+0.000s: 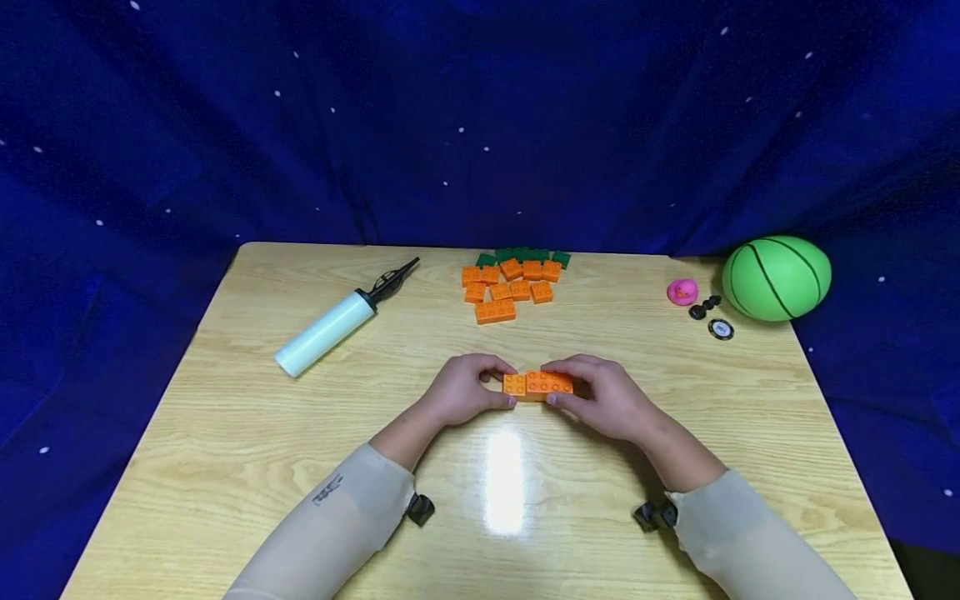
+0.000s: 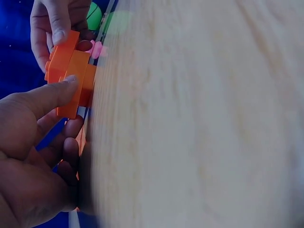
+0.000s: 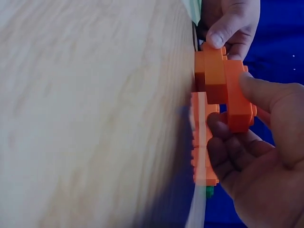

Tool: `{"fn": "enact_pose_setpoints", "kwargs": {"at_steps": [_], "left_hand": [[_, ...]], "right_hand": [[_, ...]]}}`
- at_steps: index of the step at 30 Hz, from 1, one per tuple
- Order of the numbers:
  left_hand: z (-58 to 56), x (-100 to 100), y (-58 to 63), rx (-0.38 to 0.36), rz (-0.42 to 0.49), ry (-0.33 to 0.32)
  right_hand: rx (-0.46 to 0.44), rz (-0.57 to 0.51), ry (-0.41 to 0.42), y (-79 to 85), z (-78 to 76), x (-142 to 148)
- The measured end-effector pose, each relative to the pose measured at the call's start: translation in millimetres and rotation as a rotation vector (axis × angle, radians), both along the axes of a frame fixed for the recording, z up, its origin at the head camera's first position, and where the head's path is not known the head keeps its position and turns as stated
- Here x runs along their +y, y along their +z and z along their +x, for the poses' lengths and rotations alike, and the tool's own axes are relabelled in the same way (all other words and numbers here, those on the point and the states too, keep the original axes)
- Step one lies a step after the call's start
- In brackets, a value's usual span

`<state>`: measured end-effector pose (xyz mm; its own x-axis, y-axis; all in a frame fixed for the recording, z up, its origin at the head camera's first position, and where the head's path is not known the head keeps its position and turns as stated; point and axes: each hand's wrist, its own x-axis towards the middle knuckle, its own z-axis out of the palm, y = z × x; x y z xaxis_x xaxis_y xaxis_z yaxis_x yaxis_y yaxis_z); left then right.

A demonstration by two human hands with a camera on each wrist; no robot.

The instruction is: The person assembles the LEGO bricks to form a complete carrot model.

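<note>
Three orange toy building bricks are stacked in steps low over the table's middle. The left hand (image 1: 463,392) pinches the middle brick (image 2: 76,88) between thumb and fingers at its left end, where several studs show. The right hand (image 1: 606,400) pinches the top brick (image 1: 550,382), which sits on the middle one and overhangs it to the right. Beneath them is a smaller bottom brick (image 3: 200,71); whether it touches the table is hard to tell. In the right wrist view the top brick (image 3: 238,97) lies between thumb and fingers, the other fingers curling below.
Behind the hands lie loose orange bricks (image 1: 495,312) and green bricks (image 1: 521,254). A hand pump (image 1: 326,333) lies at the left. Towards the back right are a green ball (image 1: 777,278), a pink rubber duck (image 1: 682,292), a small black object (image 1: 698,312) and a round chip (image 1: 721,329).
</note>
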<state>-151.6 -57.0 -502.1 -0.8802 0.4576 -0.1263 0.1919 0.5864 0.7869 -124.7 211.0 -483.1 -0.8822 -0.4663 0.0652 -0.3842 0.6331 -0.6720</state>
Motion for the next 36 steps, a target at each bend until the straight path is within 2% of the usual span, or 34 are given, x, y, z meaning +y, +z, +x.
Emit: {"fn": "enact_pose_setpoints", "kwargs": {"at_steps": [11,17,27,31,36], "left_hand": [[0.2,1.6,0.3,0.005,0.008,-0.011],[-1.1,0.7,3.4,0.004,-0.019,-0.045],[-10.7,-11.3,8.9,-0.084,0.046,-0.049],[-14.1,-16.2,10.2,-0.104,0.075,-0.026],[-21.1,-21.2,9.9,-0.065,0.132,0.052]], "right_hand": [[-0.026,-0.023,-0.054,-0.5,1.4,-0.9],[-0.029,-0.034,-0.058,0.8,1.3,-2.2],[-0.023,-0.037,-0.049,0.8,1.2,-4.0],[-0.025,-0.034,-0.053,0.8,1.7,-4.5],[-0.01,-0.03,-0.064,0.9,2.0,-4.4]]}}
